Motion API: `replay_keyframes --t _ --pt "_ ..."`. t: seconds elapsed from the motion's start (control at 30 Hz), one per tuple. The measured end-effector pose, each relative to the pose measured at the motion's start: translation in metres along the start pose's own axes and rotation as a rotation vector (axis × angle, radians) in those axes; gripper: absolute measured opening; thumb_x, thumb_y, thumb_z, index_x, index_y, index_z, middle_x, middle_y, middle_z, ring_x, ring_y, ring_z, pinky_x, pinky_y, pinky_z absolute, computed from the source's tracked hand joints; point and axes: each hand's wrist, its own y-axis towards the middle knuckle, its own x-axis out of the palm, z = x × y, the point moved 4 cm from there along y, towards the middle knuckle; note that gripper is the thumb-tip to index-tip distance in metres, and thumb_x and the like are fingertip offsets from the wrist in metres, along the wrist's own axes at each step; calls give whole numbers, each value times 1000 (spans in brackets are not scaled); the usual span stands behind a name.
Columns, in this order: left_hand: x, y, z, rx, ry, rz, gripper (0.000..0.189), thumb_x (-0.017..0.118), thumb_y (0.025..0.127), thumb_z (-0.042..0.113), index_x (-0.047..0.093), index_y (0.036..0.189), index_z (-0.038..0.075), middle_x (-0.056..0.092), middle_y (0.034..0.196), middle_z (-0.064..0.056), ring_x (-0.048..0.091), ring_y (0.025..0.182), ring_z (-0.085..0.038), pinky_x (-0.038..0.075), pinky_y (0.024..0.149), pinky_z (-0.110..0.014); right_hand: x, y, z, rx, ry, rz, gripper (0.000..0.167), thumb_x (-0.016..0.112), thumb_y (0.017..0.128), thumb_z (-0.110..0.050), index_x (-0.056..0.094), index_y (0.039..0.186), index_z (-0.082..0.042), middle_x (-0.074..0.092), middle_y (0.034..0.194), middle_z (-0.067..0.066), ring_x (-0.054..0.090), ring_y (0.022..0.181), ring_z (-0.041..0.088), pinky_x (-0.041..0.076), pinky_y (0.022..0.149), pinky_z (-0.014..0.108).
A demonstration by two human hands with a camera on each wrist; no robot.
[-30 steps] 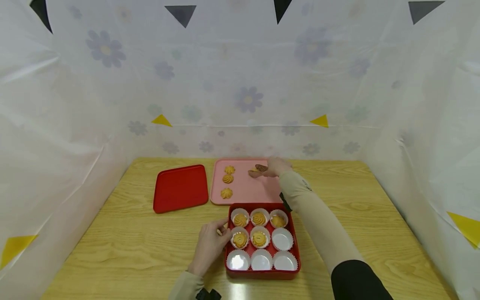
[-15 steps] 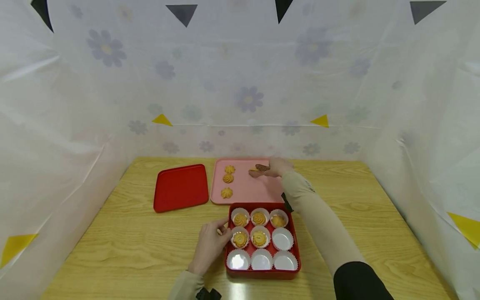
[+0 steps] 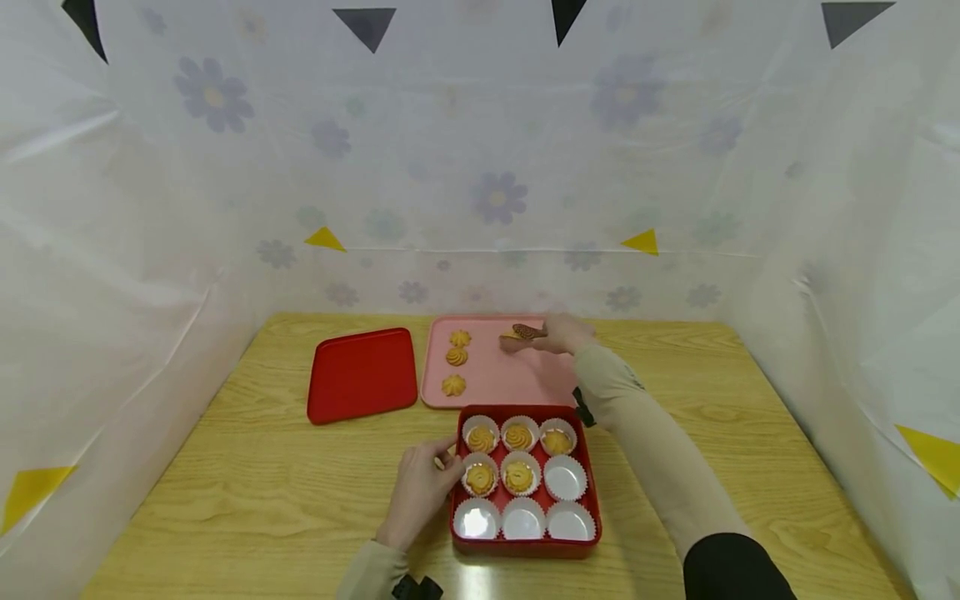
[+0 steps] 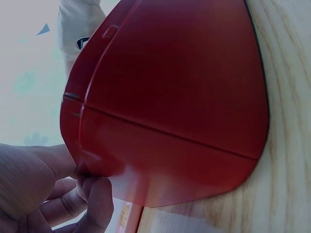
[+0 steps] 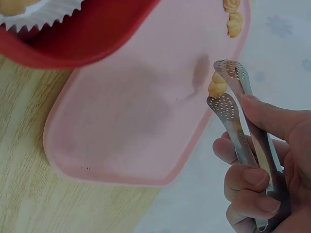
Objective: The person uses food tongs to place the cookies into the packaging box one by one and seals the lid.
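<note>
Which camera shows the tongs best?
The right wrist view: the tongs appear large, both perforated ends visible. The head view shows them small, partly hidden by the right hand; the left wrist view shows none.

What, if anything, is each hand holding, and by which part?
The right hand grips metal tongs by their arms, with a cookie between their perforated ends; the left hand pinches the red box at its rim.

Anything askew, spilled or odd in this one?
The red tray sits slightly askew, angled relative to the pink tray beside it. Two dark specks near the pink tray's edge are too small to identify. I see no spill.
</note>
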Motion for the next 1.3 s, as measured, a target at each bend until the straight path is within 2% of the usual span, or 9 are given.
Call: replay_keyframes --t 0.1,0.17,0.37,0.63,0.73,0.87,0.93,1.1,1.3 --pt "0 0 0 -3 1 2 39 67 83 2 70 121 -6 63 67 0 46 55 -2 35 48 -17 -2 -3 2 -27 -8 10 54 59 94 -56 70 106 -5 61 81 5 46 65 15 36 54 28" --pt "-1 0 0 -4 1 3 39 67 83 3 70 121 -6 63 67 0 46 55 -2 35 48 -17 -3 -4 4 -43 1 21 50 59 95 -53 71 104 -5 62 82 6 48 66 16 37 56 29" --pt "-1 0 1 -3 4 7 39 66 83 3 70 120 -6 63 66 1 45 54 -1 35 48 -17 -1 -10 10 -91 92 44 51 60 94 -56 53 66 -14 38 57 -3 37 58 14 34 56 30" --pt "-2 0 2 -1 14 8 39 66 81 2 70 119 -7 64 67 0 45 56 -1 36 49 -17 -1 -27 15 -175 206 66 48 64 95 -46 49 59 -17 27 53 -6 25 53 11 33 56 29" --pt "-2 -1 1 0 12 8 39 66 81 2 70 119 -8 64 67 0 46 56 -1 36 50 -17 -2 -35 17 -213 199 82 35 64 97 -35 61 70 -13 35 57 -4 29 54 12 33 56 28" --pt "-3 -1 2 12 17 16 38 67 81 2 70 118 -8 65 67 -1 46 56 -1 37 50 -17 -1 -44 24 -197 159 118 24 64 97 -31 66 92 -8 53 74 2 42 62 14 35 58 29" --pt "-3 -1 1 9 17 13 38 67 82 2 70 119 -8 65 67 -1 46 56 -1 37 50 -17 0 -48 29 -179 155 133 25 65 96 -32 64 93 -7 56 78 4 44 64 15 36 59 29" --pt "-3 -1 1 -7 14 4 39 67 82 2 70 119 -7 65 67 0 47 56 -2 37 49 -17 4 -60 36 -221 174 165 26 67 95 -30 61 84 -7 50 69 3 41 59 15 35 56 29" --pt "-3 -1 1 -1 11 5 38 67 82 2 70 119 -7 65 68 -1 47 56 -2 37 49 -17 11 -79 45 -288 196 200 23 65 96 -27 72 100 -6 51 68 2 38 58 14 32 55 29"
